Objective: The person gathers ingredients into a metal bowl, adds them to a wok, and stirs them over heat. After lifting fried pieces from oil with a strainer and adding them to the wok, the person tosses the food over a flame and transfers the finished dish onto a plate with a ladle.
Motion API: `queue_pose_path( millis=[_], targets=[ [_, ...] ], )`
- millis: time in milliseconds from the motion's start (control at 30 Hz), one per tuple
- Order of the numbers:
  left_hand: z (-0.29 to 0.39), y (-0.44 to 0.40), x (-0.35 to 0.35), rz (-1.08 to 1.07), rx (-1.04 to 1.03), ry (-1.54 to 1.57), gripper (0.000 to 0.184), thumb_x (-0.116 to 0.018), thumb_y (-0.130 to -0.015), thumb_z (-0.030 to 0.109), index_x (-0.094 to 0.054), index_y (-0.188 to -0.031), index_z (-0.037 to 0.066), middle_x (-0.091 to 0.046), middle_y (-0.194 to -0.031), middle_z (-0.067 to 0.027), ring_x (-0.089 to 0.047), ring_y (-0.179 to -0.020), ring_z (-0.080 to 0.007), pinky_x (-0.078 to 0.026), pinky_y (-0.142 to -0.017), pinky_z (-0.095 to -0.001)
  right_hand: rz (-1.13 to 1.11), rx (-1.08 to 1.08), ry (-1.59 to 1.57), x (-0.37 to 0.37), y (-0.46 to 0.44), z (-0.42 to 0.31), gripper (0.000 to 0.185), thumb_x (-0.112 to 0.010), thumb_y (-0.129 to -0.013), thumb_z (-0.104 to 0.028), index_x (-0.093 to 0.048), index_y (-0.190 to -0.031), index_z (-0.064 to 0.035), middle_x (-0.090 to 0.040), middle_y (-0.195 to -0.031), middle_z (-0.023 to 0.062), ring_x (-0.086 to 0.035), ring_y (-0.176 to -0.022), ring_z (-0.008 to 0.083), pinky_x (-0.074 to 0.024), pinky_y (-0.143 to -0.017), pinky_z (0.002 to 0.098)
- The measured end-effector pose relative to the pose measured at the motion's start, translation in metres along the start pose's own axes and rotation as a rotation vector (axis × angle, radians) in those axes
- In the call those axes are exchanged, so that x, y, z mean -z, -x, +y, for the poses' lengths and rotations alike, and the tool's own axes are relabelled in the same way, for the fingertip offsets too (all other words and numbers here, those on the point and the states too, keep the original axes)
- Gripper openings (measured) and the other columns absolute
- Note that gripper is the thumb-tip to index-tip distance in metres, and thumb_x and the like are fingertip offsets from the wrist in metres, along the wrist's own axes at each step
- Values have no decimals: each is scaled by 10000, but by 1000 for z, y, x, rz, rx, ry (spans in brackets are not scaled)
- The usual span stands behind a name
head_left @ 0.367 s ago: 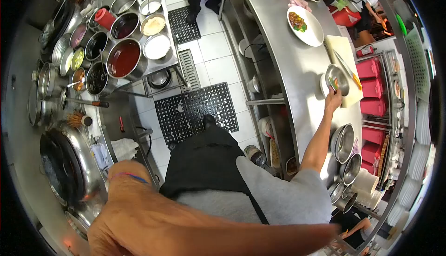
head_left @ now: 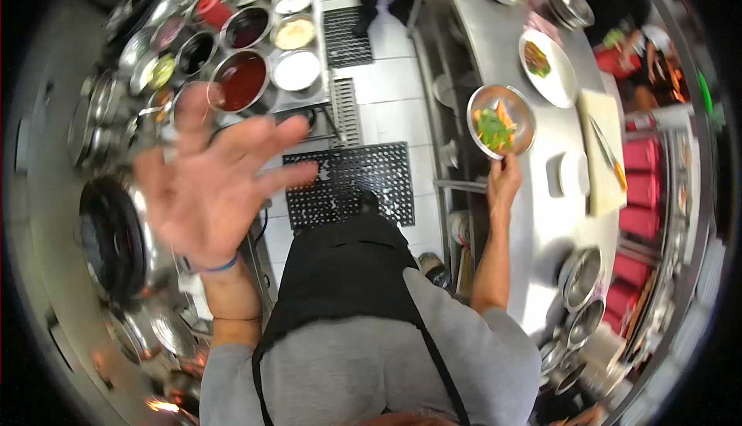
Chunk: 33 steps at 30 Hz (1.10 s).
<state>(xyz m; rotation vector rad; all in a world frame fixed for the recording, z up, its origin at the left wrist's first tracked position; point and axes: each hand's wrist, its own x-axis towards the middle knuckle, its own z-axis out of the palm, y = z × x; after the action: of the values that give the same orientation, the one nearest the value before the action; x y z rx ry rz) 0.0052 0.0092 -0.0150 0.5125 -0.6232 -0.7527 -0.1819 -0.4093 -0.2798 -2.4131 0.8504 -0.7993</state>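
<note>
Bowl (head_left: 522,130) of green and orange food (head_left: 495,124) hangs over the edge of the counter (head_left: 537,202), its rim gripped by the right hand (head_left: 504,182); the left hand (head_left: 216,182) is open, spread wide near a pot (head_left: 267,95) of red sauce (head_left: 239,80); an oval plate (head_left: 563,86) rests on the counter.

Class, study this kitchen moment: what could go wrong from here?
The right hand holds the metal bowl at one side only, so it might tip and spill the chopped vegetables. The bowl appears near the steel counter's edge; a slip could drop it. The orange-handled knife lies bare on the cutting board, possibly cutting someone reaching across.
</note>
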Motion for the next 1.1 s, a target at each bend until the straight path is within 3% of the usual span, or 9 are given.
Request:
queue_pose_path(
  millis=[67,100,200,333,500,667,833,1033,1100],
  targets=[
    [-30,29,39,421,52,-249,503,-400,-1072,391,-477,-1469,93,-543,-1437,-220,-483,-1366,-400,-398,-1111,-591,-123,124,-68,-30,10,-43,119,-673,-902,-65,-641,-989,10,-639,-848,191,-627,-774,321,-493,-717,410],
    [-48,43,50,635,122,-237,413,-511,-1055,326,-546,-1364,54,-605,-1369,-176,-581,-1276,-297,-488,-1040,-481,-201,142,-117,-49,16,-57,115,-673,-891,-54,-638,-977,15,-632,-848,192,-620,-780,340,-490,-721,420],
    [-94,97,91,895,401,-383,301,-637,-1013,266,-614,-1229,58,-649,-1234,-59,-638,-1099,-172,-550,-884,-308,-410,223,-296,-94,37,-125,88,-680,-873,-31,-657,-947,12,-636,-850,182,-624,-783,334,-489,-726,419],
    [-97,142,113,1133,425,-327,397,-628,-1022,289,-525,-1282,9,-622,-1144,-107,-670,-1048,-218,-605,-803,-338,-687,321,-535,-146,82,-194,136,-701,-843,21,-688,-976,0,-662,-865,145,-650,-777,277,-519,-721,370],
    [-48,182,140,1328,100,-213,237,-643,-1004,186,-502,-1094,18,-616,-1042,-146,-726,-746,-239,-635,-606,-343,-894,670,-600,-169,95,-300,215,-719,-797,60,-688,-991,-28,-670,-896,146,-676,-814,303,-537,-731,393],
    [1,228,181,1364,-8,-190,156,-633,-970,94,-490,-983,34,-645,-898,-114,-728,-691,-229,-626,-559,-325,-1007,851,-619,-207,91,-394,302,-729,-753,79,-684,-1024,-46,-667,-938,157,-672,-823,338,-543,-718,410],
    [47,273,217,1543,-94,-183,95,-584,-918,3,-497,-942,33,-644,-830,-125,-716,-621,-218,-596,-468,-297,-1323,962,-495,-243,88,-488,469,-725,-829,54,-654,-1274,-74,-698,-1015,171,-691,-910,355,-550,-776,424],
    [86,323,236,1684,-166,-241,67,-549,-908,-17,-501,-898,28,-649,-830,-107,-688,-580,-163,-575,-445,-264,-1012,1103,-484,-315,47,-606,51,-710,-847,22,-710,-897,13,-692,-837,180,-674,-749,334,-523,-674,388],
    [92,330,238,1655,-180,-262,35,-541,-925,2,-523,-939,27,-665,-840,-109,-683,-583,-164,-570,-448,-267,-978,1086,-461,-347,45,-635,28,-695,-859,14,-709,-882,18,-688,-832,188,-676,-757,341,-524,-684,404]
  ],
)
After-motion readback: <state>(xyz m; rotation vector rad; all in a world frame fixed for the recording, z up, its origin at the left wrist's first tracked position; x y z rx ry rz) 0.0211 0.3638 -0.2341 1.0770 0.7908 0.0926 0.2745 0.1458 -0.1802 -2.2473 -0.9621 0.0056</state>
